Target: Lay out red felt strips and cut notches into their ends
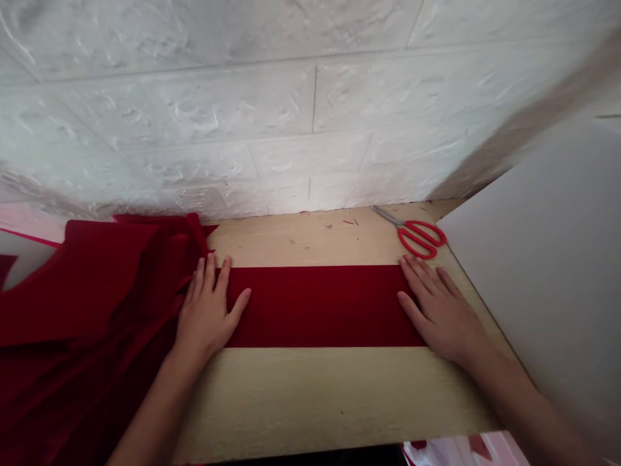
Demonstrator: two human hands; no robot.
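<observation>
A flat dark red strip of fabric (315, 307) lies straight across the pale wooden table. On its left end rests my left hand (208, 310), palm down, with the thumb spread from the fingers. My right hand (436, 307) lies flat over the right end, fingers stretched out and covering that edge. Just beyond its fingertips are scissors (420, 236) with red handles, their blades pointing toward the wall. A heap of crumpled red fabric (97, 310) sits beside my left hand, and the strip's left end is hidden near it.
A white brick-patterned wall (291, 116) closes off the back of the table (315, 395). To the right stands a plain white panel (548, 259). Small red thread scraps (350, 222) lie near the wall. Something shiny and pinkish-white (466, 450) shows below the front edge.
</observation>
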